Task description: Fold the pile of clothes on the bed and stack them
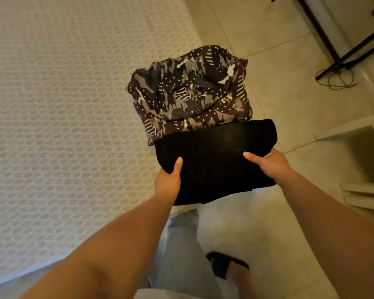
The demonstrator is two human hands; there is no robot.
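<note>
Head view, looking down over both forearms.

Folded black garment (214, 156) sits at frame centre, held flat between the two hands at the bed's corner edge. Its far edge touches or overlaps the near edge of the patterned garment; whether it rests on the bed or hangs just above it cannot be told.

Left hand (167, 181) at the garment's 8 o'clock corner: thumb lies on top of the cloth, the other fingers hidden beneath it — a grasp on the black garment.

Right hand (268, 161) at the garment's 3 o'clock edge: thumb on top pointing toward 10 o'clock, fingers tucked under the cloth — also grasping the black garment.

Camouflage-and-dot patterned garment (190, 93) lies at 12 o'clock from the black one, bunched and rumpled, not neatly folded, on the bed's corner, part of it reaching over the edge toward the floor side.

Bed (63, 104) with a pale honeycomb-textured cover fills the 9 o'clock half of the frame.

Tiled floor (289, 87) runs from 12 to 4 o'clock. A dark furniture frame (341, 50) with a loose cord (335, 79) at 1 o'clock. A foot in a black sandal (227, 266) at 6 o'clock, beside light grey trousers (181, 255).
</note>
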